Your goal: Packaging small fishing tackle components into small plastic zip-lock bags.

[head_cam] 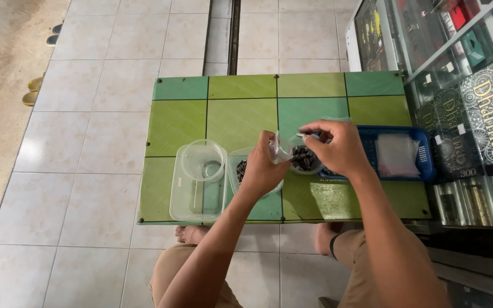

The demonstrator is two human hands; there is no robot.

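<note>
You are holding a small clear bag [281,149] up over the table [246,91], between your two hands. Your left hand [262,168] is gripping the bag from below and to the left, fingers closed around its side so it hangs steady. Your right hand [338,147] is coming in from the right, its fingers pinched together at the bag's top edge, which looks like a way of keeping the mouth under control; whether the mouth is open or shut is too small to tell.

The bag is hovering just above a small tub [305,159] of dark pieces, so anything that drops would be falling back into it rather than onto the table. A second clear tub [241,168] with more dark pieces is sitting partly hidden under your left hand.

To the left, a round clear cup [203,161] is standing inside a larger clear box [196,188], kept out of the way of your hands but within reach. To the right, a blue basket [423,149] is holding a stack of clear flat bags [396,154], lying just beside your right wrist for easy picking.

You are sitting at the near edge of the table, with your feet on the tiled floor [98,142] underneath. A glass case [463,102] of boxed goods is standing at the right.
</note>
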